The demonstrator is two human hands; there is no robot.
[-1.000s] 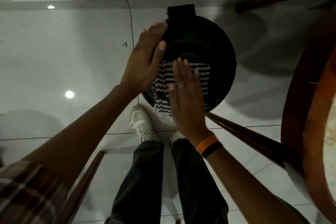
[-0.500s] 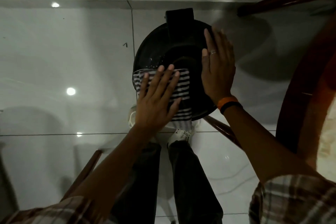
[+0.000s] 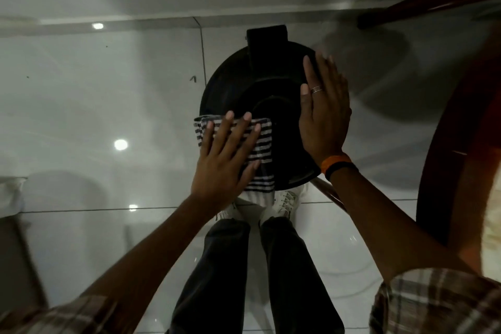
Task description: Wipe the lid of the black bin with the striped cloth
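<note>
The black bin stands on the floor below me, its round lid [image 3: 238,84] facing up with a hinge block at the far edge. A black-and-white striped cloth [image 3: 264,144] lies on the near-left part of the lid and hangs over its near rim. My left hand [image 3: 225,160] presses flat on the cloth with fingers spread. My right hand [image 3: 324,119], with a ring and an orange wristband, rests flat on the lid's right side, apart from the cloth.
A round wooden table [image 3: 461,144] curves along the right edge. Dark wooden legs run at the top right [image 3: 423,5] and under the bin's near right [image 3: 328,192]. My white shoes [image 3: 287,203] stand just before the bin on glossy white tiles [image 3: 108,106].
The hands swapped roles: my right hand left the cloth for the lid's right side, and my left hand came off the lid's far-left edge onto the cloth, which slid left.
</note>
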